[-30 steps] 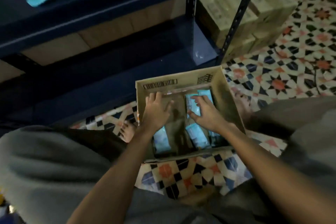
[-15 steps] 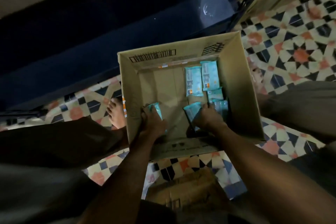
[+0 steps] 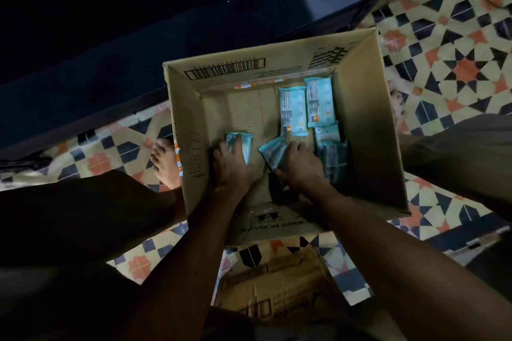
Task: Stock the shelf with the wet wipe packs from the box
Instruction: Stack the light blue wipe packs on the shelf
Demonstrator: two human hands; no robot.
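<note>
While both hands are down inside the box (image 3: 368, 130), the step in hand looks to be gathering packs for the shelf (image 3: 116, 44), and it would go best if each grip is made sure before lifting. The left hand (image 3: 231, 166) lies over a pack (image 3: 243, 144) near the box's left wall, its fingers curled onto the wrapper; whether they are fully clamped on it cannot be told, since the hand hides most of the pack. The right hand (image 3: 300, 166) is closed on a tilted pack (image 3: 273, 151) whose far corner rides up off the box floor. Two more packs (image 3: 304, 105) lie flat side by side toward the far wall, and a further few stand crowded by the right wall, just beside the right hand. The wrappers look soft and slick, so a pinch on an end seal would probably let a pack sag or slip; taking each across its width, thumb under and fingers over, should hold better. The lifts should come straight up, clear of the tall walls. The dark shelf stands just beyond the box, so the carry is short. The light is poor, so checking by touch that one pack, not two, comes up seems wise.
</note>
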